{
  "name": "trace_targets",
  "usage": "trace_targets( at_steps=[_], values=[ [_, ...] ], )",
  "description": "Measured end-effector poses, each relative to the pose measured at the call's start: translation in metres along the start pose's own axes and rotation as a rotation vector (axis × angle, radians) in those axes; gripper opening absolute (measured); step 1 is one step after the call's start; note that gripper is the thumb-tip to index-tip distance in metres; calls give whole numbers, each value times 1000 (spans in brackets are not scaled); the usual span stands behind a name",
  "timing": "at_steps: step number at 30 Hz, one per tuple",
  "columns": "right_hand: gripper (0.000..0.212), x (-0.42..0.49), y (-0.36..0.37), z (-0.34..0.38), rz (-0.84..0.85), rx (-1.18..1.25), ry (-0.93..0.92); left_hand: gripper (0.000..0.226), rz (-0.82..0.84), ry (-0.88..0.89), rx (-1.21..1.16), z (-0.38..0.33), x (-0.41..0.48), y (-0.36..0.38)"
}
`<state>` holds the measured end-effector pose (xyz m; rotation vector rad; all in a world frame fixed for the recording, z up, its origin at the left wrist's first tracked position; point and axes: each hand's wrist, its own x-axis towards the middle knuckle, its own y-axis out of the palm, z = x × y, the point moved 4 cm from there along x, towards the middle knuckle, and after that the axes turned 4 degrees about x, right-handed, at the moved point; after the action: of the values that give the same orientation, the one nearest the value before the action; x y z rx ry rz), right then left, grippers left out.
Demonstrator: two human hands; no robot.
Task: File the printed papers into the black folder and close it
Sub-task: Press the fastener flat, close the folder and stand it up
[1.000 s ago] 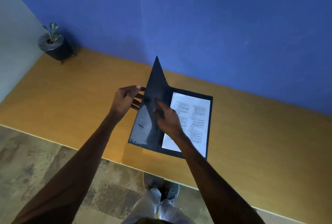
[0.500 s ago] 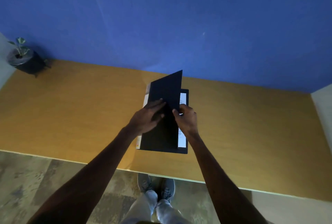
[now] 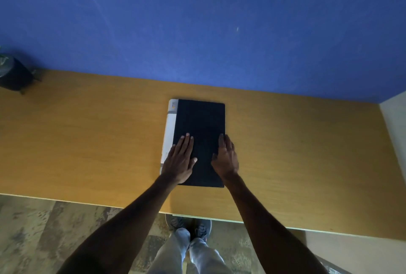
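Note:
The black folder lies shut and flat on the wooden desk, with a white strip along its left side. The printed papers are hidden under the cover. My left hand rests flat on the folder's near left part, fingers spread. At the folder's near right edge, my right hand also lies flat, partly on the cover and partly over the edge. Neither hand grips anything.
A dark plant pot stands at the desk's far left corner against the blue wall. The desk's front edge runs just before my legs and shoes. A pale wall bounds the right end.
The folder's cover has swung from upright down to fully shut. Both hands have moved from holding the cover to lying flat on top of it.

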<state>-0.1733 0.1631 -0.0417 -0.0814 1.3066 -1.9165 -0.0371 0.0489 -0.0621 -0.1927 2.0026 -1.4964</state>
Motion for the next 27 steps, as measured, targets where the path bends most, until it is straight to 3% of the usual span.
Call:
trace_targets(
  at_steps=[4,14,20,27],
  values=[
    [84,-2,23,1,124,-186,-158,80,27,0,19,0,3,10],
    [79,-2,30,-8,144,-151,-150,78,9,9,54,11,4,12],
    [68,-7,19,-16,-4,34,55,76,-142,-376,-262,37,-2,-10],
    [72,-12,24,-12,23,-34,77,70,-89,-593,-556,53,14,-24]
  ],
)
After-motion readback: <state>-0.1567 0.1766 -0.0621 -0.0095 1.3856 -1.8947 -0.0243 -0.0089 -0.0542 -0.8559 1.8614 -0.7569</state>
